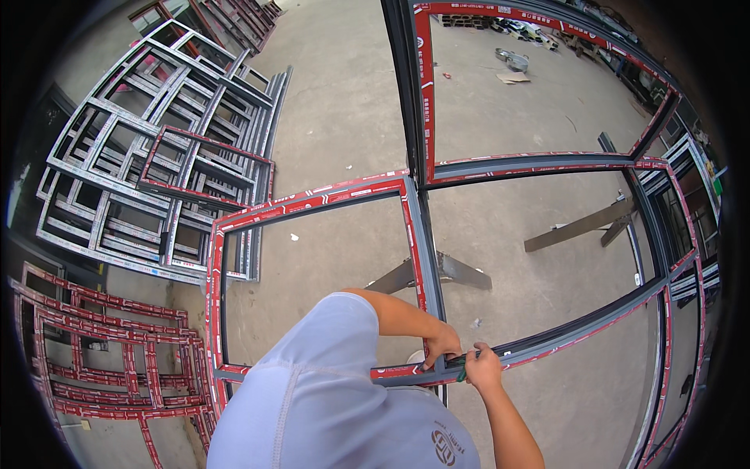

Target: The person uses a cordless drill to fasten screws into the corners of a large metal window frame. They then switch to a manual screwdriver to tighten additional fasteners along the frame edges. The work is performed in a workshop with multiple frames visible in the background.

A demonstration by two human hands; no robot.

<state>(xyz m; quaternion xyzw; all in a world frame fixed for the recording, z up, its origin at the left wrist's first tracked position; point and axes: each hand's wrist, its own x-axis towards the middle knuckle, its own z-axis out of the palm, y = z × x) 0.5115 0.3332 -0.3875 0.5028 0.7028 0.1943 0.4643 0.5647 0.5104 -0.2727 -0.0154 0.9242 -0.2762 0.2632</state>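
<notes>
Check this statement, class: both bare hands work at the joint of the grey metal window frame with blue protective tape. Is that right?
Wrong in one respect: the head view shows red tape, not blue, on the grey metal window frame. The left hand and right hand do work at its joint.

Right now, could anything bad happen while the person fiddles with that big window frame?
Maybe. Both hands, left hand and right hand, press at one joint of the window frame, so a finger might get pinched. The frame rests on a stand and could tip. Stacked frames lie nearby to trip on.
</notes>
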